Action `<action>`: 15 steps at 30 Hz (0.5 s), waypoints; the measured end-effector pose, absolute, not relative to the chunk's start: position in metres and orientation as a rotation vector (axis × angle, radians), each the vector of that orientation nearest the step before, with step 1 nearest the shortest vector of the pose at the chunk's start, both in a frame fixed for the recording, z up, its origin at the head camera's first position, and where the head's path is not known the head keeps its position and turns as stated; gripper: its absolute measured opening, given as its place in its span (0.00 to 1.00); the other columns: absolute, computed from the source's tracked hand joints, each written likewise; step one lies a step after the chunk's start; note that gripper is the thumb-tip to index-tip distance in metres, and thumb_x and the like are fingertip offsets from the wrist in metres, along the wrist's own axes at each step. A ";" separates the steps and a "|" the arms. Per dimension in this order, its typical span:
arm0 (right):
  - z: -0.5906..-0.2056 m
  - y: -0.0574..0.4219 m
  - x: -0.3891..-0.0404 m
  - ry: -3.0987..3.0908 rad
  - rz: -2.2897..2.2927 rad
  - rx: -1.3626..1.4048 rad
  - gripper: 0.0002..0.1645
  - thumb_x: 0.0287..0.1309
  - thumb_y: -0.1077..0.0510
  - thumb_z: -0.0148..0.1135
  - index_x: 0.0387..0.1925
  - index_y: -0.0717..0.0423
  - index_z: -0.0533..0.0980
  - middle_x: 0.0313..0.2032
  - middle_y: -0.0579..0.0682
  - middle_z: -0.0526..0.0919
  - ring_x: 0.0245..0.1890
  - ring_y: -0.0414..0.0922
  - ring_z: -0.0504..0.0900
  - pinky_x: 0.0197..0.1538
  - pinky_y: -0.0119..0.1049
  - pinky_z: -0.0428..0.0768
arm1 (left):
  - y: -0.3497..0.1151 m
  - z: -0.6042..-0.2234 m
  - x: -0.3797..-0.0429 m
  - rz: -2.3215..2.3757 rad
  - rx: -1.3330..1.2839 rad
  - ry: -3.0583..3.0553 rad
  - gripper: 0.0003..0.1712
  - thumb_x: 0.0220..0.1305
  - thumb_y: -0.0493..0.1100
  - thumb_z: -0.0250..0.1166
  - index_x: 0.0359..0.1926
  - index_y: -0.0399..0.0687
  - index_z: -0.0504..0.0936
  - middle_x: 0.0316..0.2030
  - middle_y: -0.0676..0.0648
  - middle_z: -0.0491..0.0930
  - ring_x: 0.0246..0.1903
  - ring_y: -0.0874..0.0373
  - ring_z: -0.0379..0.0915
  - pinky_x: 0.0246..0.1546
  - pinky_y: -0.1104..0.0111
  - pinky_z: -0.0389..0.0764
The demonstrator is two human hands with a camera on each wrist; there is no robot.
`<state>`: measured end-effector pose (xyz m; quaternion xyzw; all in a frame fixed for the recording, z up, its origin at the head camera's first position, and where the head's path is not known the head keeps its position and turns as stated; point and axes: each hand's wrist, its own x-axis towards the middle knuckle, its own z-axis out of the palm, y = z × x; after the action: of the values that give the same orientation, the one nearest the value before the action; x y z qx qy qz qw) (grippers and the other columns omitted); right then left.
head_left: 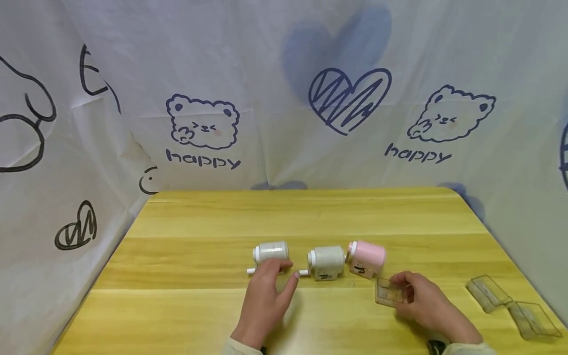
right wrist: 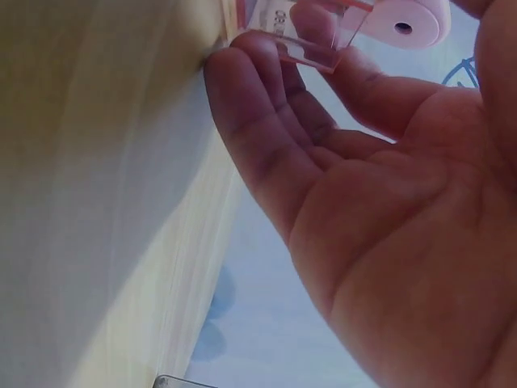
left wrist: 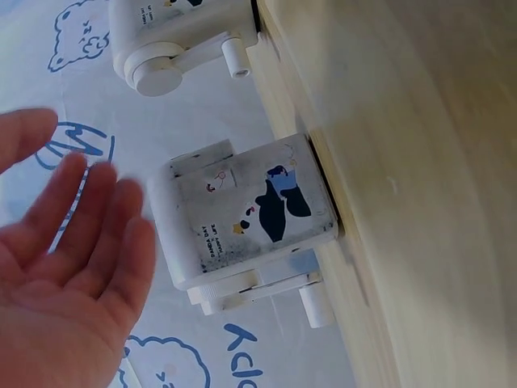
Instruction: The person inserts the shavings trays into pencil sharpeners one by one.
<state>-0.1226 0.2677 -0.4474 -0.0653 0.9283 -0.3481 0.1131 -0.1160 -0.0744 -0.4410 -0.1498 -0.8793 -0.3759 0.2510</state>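
Observation:
Three hand-crank pencil sharpeners stand in a row: a pale one on the left (head_left: 278, 249), another pale one in the middle (head_left: 329, 261) and a pink one (head_left: 370, 256) on the right. My left hand (head_left: 264, 301) is in front of the left sharpener, fingers relaxed and nothing in them. In the left wrist view, a pale sharpener (left wrist: 250, 212) with a panda print is beside that hand's fingers. My right hand (head_left: 423, 301) pinches a clear plastic shavings drawer (head_left: 385, 293) between thumb and fingers, in front of the pink sharpener. Its fingertips are low, close to the tabletop.
Two more clear drawers lie on the wooden table (head_left: 186, 305) at the right, one farther back (head_left: 487, 295) and one nearer (head_left: 532, 320). White cloth (head_left: 270, 123) with bear and heart drawings hangs behind the table and along its sides.

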 end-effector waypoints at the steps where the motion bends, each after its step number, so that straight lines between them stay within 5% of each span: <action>1: -0.448 0.267 -0.122 2.720 -1.029 -0.194 0.31 0.40 0.61 0.73 0.50 0.61 0.73 0.36 0.49 0.75 0.34 0.46 0.69 0.34 0.36 0.72 | -0.075 -0.441 -0.117 -1.019 -0.403 -2.373 0.14 0.59 0.49 0.67 0.44 0.49 0.79 0.42 0.55 0.77 0.44 0.61 0.71 0.46 0.66 0.74; 15: -0.452 0.260 -0.122 2.683 -1.069 -0.319 0.29 0.42 0.60 0.71 0.50 0.59 0.73 0.36 0.49 0.74 0.33 0.45 0.68 0.32 0.36 0.71 | -0.089 -0.449 -0.124 -1.013 -0.245 -2.419 0.42 0.54 0.48 0.71 0.67 0.46 0.64 0.68 0.42 0.59 0.67 0.44 0.51 0.62 0.44 0.56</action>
<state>-0.1220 0.2601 -0.4518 -0.1089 0.9170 -0.3653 0.1176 -0.1244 -0.0893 -0.4486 -0.0900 -0.8890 -0.3722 0.2509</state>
